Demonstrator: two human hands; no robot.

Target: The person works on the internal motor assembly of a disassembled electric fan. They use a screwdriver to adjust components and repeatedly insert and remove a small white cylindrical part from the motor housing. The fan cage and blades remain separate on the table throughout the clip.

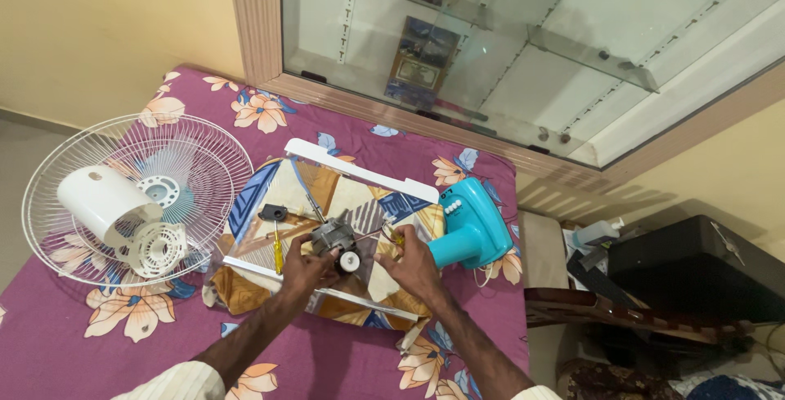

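— What sits between the hands?

— A fan motor (331, 236), grey metal with a small white round part at its near end. It lies on a clear tray (253, 265) that rests on a patterned cloth atop the bed (74, 343), which wears a purple floral cover.

— And the hands themselves?

— The left hand (307, 273) is cupped on the motor's near-left side, fingers closed against it. The right hand (413, 265) is just right of the motor, fingers pinched on a yellow-handled screwdriver (395, 235) whose shaft points toward the motor.

— Anything else near the motor?

— A second yellow-handled screwdriver (278, 254) lies just left of it on the tray, with a small black part (272, 213) beyond that. A white strip (360, 169) runs along the tray's far edge.

— Farther out?

— Right of the motor, a turquoise fan base (470, 228) lies on its side. Well to the left — a white wire fan guard (131, 195) with a white motor housing (102, 200) resting in it. Beyond the motor, past the bed's edge, stands a glass-fronted cabinet (523, 48).
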